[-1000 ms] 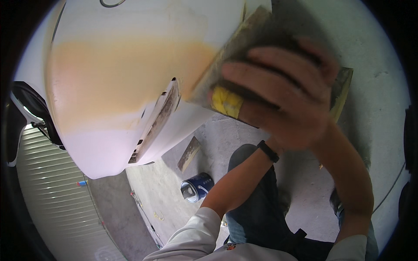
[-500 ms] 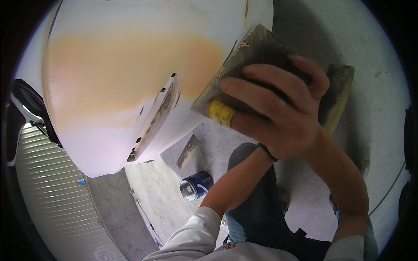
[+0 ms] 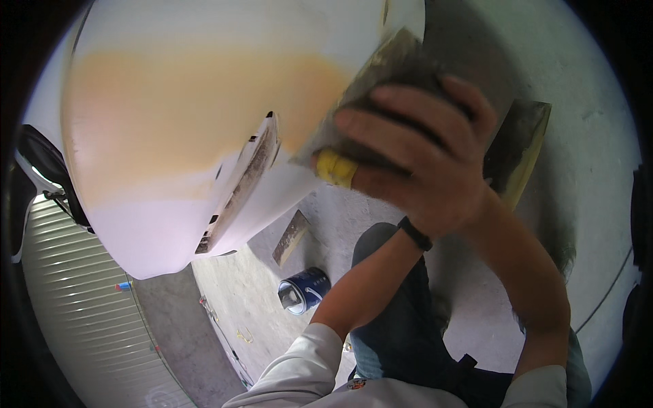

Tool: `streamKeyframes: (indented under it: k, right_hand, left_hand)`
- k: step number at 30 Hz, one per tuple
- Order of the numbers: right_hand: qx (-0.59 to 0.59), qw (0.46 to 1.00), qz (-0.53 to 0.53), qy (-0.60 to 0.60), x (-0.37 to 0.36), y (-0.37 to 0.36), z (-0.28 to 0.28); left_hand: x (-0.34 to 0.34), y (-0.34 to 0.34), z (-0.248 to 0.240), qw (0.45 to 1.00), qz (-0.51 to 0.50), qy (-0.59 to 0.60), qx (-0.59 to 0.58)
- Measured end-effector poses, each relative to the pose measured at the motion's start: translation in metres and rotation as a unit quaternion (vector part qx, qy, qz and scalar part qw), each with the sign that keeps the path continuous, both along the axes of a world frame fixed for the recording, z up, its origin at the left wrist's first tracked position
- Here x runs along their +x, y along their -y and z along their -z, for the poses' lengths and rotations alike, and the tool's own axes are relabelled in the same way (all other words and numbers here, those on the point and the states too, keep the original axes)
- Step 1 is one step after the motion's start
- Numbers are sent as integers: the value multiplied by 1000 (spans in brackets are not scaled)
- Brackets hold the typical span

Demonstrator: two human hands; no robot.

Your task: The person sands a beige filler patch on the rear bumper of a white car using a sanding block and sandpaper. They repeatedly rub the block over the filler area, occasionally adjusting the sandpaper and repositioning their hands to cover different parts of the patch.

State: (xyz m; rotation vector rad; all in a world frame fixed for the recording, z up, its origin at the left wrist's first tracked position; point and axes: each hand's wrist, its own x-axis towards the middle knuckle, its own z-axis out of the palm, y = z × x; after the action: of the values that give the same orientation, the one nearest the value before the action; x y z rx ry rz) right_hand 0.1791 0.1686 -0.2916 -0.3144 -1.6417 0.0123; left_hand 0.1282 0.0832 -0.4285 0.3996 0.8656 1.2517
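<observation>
Our right hand (image 3: 435,160) holds the dark block (image 3: 401,60) under spread fingers; left hand hidden, can't tell its grip. We're likely sanding the orange-patched panel (image 3: 190,119), left of the fingertips. Next stroke probably wants block flat, pressure even.

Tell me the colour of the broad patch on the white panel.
The patch is pale orange; the head view shows it best.

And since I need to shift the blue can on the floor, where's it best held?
Probably by the pale curved handle, coming from the side of the bent knee: the handle lies against the wall of the blue can facing that way, while a grey thing crowds its top.
</observation>
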Motion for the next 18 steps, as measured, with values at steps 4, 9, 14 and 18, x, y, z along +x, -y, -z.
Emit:
streamKeyframes:
  k: [4, 9, 14, 18]
  right_hand:
    - [-37, 998, 13, 45, 14, 26, -8]
    - [-99, 992, 40, 72, 54, 8, -38]
    - [-91, 990, 83, 74, 61, -62, -56]
    - [-29, 998, 38, 47, 49, -77, -67]
  left_hand:
    - [2, -5, -2, 999, 23, -38, 0]
    - [12, -10, -15, 993, 83, -85, -6]
    - [12, -12, -32, 984, 123, -116, -56]
    - [7, -8, -38, 985, 130, -89, -74]
